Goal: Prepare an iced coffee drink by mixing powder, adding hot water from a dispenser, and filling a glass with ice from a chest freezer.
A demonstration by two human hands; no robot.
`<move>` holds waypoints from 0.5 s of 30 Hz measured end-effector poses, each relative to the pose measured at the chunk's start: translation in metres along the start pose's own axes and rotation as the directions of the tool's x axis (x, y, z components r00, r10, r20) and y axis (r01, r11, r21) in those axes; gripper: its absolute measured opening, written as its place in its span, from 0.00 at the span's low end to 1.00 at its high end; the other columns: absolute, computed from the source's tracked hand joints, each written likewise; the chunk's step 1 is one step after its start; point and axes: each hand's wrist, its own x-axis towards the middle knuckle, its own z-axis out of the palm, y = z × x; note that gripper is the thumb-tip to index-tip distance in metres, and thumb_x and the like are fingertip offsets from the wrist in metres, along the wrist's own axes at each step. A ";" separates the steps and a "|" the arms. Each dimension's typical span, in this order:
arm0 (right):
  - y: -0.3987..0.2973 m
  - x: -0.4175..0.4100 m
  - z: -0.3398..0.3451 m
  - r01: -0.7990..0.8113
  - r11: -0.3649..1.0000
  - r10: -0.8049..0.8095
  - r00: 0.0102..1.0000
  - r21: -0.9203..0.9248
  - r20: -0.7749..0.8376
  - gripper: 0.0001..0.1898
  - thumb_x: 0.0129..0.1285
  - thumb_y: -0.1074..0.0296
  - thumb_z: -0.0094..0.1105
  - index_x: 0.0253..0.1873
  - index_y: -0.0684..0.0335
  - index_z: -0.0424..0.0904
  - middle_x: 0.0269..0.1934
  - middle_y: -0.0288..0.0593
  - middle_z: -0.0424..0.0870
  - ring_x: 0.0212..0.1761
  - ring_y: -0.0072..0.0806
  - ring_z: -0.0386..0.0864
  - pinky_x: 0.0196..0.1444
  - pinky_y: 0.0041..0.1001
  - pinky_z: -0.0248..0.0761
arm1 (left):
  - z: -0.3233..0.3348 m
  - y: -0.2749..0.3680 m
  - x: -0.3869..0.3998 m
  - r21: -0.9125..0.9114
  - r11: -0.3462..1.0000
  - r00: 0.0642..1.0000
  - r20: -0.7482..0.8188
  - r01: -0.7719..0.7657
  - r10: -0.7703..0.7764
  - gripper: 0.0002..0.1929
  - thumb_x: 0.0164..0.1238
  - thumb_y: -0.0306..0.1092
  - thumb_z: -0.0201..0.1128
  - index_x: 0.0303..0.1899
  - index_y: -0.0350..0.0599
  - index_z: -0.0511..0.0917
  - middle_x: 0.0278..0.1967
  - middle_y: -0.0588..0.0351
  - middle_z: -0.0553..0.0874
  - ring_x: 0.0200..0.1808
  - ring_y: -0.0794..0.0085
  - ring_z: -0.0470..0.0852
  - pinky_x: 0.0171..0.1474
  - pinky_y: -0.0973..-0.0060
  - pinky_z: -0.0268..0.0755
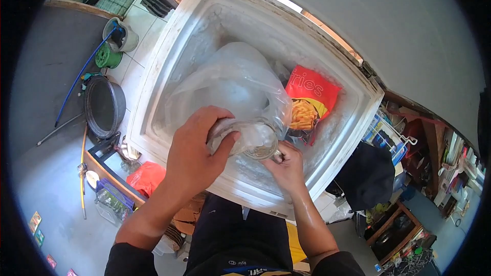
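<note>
My right hand (pixel 285 165) grips the handle of a clear glass mug (pixel 264 155), which has whitish ice inside its rim. My left hand (pixel 199 149) is closed around a clear, crinkled piece that looks like an ice-filled plastic bag (pixel 222 128); it meets the mug's rim, and I cannot tell exactly where one ends. Both hands are above an open chest freezer (pixel 172 42) with frosted walls. Beneath them, a large clear plastic bag (pixel 238 61) holds a whitish mass. To its right leans a red packet of fries (pixel 312 88).
The freezer's raised grey lid (pixel 383 19) stands along the far right side. On the left floor are a black basin (pixel 104 107), a grey bucket (pixel 128 38) and a red plastic bag (pixel 145 178). A black cloth (pixel 366 176) hangs at right, near cluttered shelves (pixel 395 226).
</note>
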 end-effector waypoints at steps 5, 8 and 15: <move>0.005 0.003 0.002 -0.054 0.998 0.054 0.999 0.041 -0.003 0.13 0.48 0.70 0.76 0.31 0.65 0.78 0.20 0.42 0.67 0.26 0.35 0.70 0.31 0.34 0.63 | -0.002 0.017 -0.007 0.043 0.997 0.998 -0.028 -0.060 0.061 0.10 0.65 0.21 0.62 0.48 0.39 0.78 0.42 0.45 0.83 0.43 0.50 0.84 0.49 0.66 0.75; 0.010 0.006 0.007 0.032 0.999 -0.034 0.999 0.038 0.042 0.14 0.47 0.71 0.76 0.29 0.66 0.75 0.20 0.41 0.64 0.25 0.35 0.68 0.31 0.33 0.61 | -0.011 0.023 -0.009 0.098 0.991 0.996 0.004 -0.089 0.089 0.11 0.65 0.19 0.58 0.48 0.39 0.77 0.44 0.43 0.83 0.44 0.48 0.84 0.49 0.66 0.75; 0.007 0.012 0.012 0.091 0.993 -0.094 0.995 0.078 0.034 0.14 0.46 0.74 0.74 0.27 0.65 0.71 0.19 0.40 0.62 0.25 0.34 0.64 0.30 0.32 0.59 | -0.026 0.028 -0.012 0.099 0.989 0.993 -0.015 -0.112 0.114 0.14 0.62 0.15 0.53 0.49 0.36 0.77 0.44 0.45 0.83 0.46 0.53 0.85 0.52 0.69 0.75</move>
